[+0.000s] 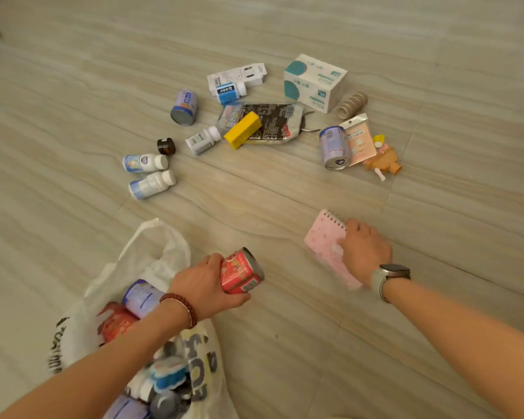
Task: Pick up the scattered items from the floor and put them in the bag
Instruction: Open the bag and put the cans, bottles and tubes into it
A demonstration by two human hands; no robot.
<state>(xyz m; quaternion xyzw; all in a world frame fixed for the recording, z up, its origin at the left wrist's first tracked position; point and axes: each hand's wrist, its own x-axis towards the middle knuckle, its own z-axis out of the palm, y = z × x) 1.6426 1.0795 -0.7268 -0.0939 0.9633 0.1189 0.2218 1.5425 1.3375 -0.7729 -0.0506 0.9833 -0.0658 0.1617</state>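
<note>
Head view shows a pick-up stage with both hands loaded and the bag not yet fed: the left hand (208, 285) is curled round a red can (242, 272), fingers over its top and thumb beneath, and the right hand (364, 251) has its fingers curled over the spiral-bound edge of a pink notebook (330, 246), though whether the thumb is under the cover I cannot tell. The can lies on its side in the grip, long axis running away from the palm toward the right, its metal end facing up and right, away from the wrist. The notebook sits flat or nearly flat on the floor (285, 343), long axis running from the far left of the knuckles back toward the watch-bearing wrist, its coil along the far short edge. The white plastic bag (152, 258) lies just behind and to the left of the left hand, mouth open beneath the forearm, already holding cans and small bottles. Judging by this, the next move calls for drawing the can back over the mouth and letting go, then lifting the notebook across. Well beyond both grips a scatter remains: a yellow box (242, 130), a mask carton (313, 81), and two white bottles (148, 173).
</note>
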